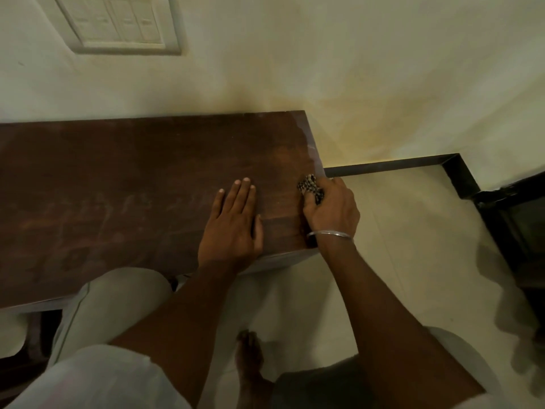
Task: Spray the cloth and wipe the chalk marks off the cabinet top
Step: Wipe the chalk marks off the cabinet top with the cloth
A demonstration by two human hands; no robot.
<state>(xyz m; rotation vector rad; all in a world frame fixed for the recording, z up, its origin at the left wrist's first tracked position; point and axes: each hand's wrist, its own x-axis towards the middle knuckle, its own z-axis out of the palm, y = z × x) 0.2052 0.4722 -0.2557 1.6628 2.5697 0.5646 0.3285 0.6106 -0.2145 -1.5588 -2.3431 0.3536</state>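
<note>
A: What's at the left of the frame?
B: The dark wooden counter (132, 178), with faint pale chalk marks (118, 202) smeared over its left and middle part

A: And the hands?
B: The left hand (233, 222) lies flat at centre, fingers straight and close together, holding nothing. Just right of it, the right hand (333, 211) presses a bunched checkered cloth (311, 188) on the counter's right edge, fingers curled tightly around it
</note>
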